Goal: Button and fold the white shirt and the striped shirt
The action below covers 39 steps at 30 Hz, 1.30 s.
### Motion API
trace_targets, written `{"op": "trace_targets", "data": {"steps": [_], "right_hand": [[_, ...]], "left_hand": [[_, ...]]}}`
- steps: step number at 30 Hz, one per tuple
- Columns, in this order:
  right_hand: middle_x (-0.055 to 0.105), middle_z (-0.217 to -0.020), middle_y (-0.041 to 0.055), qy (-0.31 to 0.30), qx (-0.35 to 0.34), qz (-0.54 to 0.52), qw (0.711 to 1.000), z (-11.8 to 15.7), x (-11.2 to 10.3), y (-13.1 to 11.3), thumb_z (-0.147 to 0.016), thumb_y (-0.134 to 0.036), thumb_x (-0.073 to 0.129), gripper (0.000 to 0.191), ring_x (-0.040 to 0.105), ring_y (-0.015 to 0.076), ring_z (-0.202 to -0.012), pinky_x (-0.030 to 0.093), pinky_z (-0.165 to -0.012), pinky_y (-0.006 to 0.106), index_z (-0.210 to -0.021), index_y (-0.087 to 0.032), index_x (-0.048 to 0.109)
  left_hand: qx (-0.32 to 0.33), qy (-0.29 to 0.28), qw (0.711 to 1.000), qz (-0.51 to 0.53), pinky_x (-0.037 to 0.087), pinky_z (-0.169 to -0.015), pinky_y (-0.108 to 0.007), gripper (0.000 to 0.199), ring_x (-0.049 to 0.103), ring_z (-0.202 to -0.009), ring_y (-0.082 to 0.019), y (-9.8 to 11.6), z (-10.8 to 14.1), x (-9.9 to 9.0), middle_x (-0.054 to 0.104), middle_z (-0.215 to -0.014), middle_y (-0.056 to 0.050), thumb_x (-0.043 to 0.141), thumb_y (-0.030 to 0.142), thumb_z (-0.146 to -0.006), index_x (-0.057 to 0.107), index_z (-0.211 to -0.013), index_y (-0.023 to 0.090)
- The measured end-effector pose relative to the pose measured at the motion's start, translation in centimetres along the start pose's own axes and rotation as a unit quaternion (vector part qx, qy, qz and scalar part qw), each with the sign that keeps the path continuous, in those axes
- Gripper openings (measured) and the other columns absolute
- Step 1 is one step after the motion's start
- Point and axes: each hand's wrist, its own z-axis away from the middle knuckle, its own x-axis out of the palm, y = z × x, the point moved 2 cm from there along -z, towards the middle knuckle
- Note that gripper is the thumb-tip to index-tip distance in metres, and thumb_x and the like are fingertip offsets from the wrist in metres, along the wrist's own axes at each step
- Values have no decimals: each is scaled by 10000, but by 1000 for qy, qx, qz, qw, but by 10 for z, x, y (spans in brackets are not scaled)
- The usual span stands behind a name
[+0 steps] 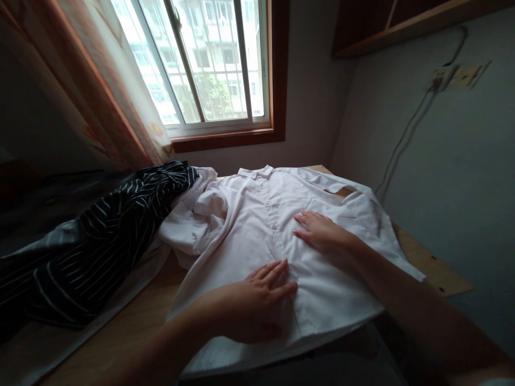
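— What do we have under our two hands?
— One white collared fabric shirt (245, 230), laid out front up on a tan wooden table (432, 257). Our left hand (257, 303) rests near its hem; our right hand (319, 230) lies farther forward, just right of the one button row.
— And our grip?
— Both hands are spread flat, palms down, touching the shirt; we see neither pinching it.
— What else do we count?
— One heap of black cloth with thin white stripes (120, 225), left of our left hand. Ahead of both hands, one window framed in reddish-brown wood (279, 69), and one orange patterned curtain (96, 80) at its left. Right of our right hand, beyond the table, one thin cord (404, 134) hangs along the pale wall (462, 177).
— What crowds us?
— The striped heap on our left hand's side, the wall on our right's.
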Motion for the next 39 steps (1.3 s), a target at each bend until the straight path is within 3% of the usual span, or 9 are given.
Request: {"op": "trace_targets", "data": {"steps": [4,7,11,14,17,21,27,34,39], "right_hand": [[358,-1567,140,2,-7,0,1000,3,0,2,-950,-552,425,628,332,326,-1429,259,-1152,460,-1471,-204,457],[361,-1564,147,-7,-16,-1,1000,4,-1,2,-943,-564,431,645,338,331,-1425,263,-1151,455,-1471,-195,458],[381,-1556,130,-3,-7,-4,1000,4,-1,1,-941,-571,434,630,330,343,-1428,264,-1149,482,-1464,-222,468],[401,-1543,132,4,-8,-3,1000,5,-1,1,-942,-554,444,608,336,342,-1425,271,-1144,479,-1451,-223,485],[439,-1516,132,11,-22,1,1000,5,-2,-1,-940,-537,462,580,379,331,-1398,286,-1140,458,-1423,-220,516],[421,-1529,128,45,12,19,999,1,2,-5,-1003,-451,343,521,366,324,-1405,281,-1140,486,-1452,-226,479],[243,-1624,96,54,52,28,997,-12,17,-14,-1013,-529,249,587,156,305,-1497,129,-1171,571,-1536,-275,336],[220,-1631,95,52,65,29,996,-15,23,-14,-998,-569,231,623,149,288,-1500,89,-1172,577,-1552,-290,290],[227,-1629,91,59,62,33,996,-9,23,-15,-1002,-548,232,617,158,291,-1498,95,-1172,578,-1554,-277,290]], "left_hand": [[7,-8,1000,10,289,-1178,-470,750,193,-1488,-352,5,8,-10,217,-1621,-115,677,394,-837,380,-1511,250],[29,7,999,35,263,-1191,-468,582,289,-1466,-310,5,6,-19,418,-1544,-50,646,358,-873,493,-1432,304],[2,132,990,44,187,-1214,-484,276,404,-1408,-240,-6,-12,-22,696,-1244,11,505,321,-974,682,-1186,313],[-26,215,976,16,227,-1211,-445,410,356,-1437,-234,-19,-29,-9,544,-1447,-58,463,366,-994,561,-1371,237],[-6,162,987,-7,181,-1228,-447,556,232,-1491,-254,-25,-41,9,336,-1580,-88,427,469,-996,411,-1493,220],[11,134,991,-16,77,-1235,-486,594,142,-1509,-291,-22,-43,17,241,-1617,-58,451,572,-958,436,-1480,288],[88,101,991,22,30,-1230,-510,552,234,-1489,-274,-7,-40,14,362,-1574,8,517,525,-941,432,-1466,376],[109,78,991,17,-5,-1225,-508,480,225,-1492,-263,6,-36,12,329,-1586,37,523,455,-947,485,-1423,407],[116,65,991,7,1,-1223,-525,489,266,-1479,-250,19,-31,12,417,-1537,73,511,337,-948,468,-1424,441]]}}
